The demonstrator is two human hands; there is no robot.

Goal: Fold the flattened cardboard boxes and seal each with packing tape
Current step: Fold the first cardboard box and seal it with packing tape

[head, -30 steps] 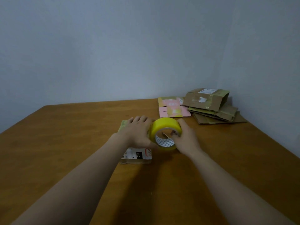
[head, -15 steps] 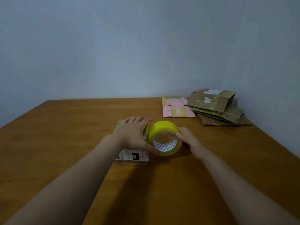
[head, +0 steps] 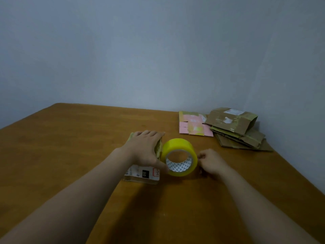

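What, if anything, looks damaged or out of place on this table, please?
The brown flattened boxes in the far right corner look used: the top one carries old tape and a torn label remnant, and the pile is fanned unevenly. The pink flattened box beside them has yellowish tape patches. Nothing else stands out.

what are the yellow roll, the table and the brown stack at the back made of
Yellow roll: glossy translucent plastic tape, seemingly on a printed card core.
Table: wood or wood-look laminate, smooth, with grain streaks visible.
Brown stack: matte cardboard, with shiny tape strips and a white label.
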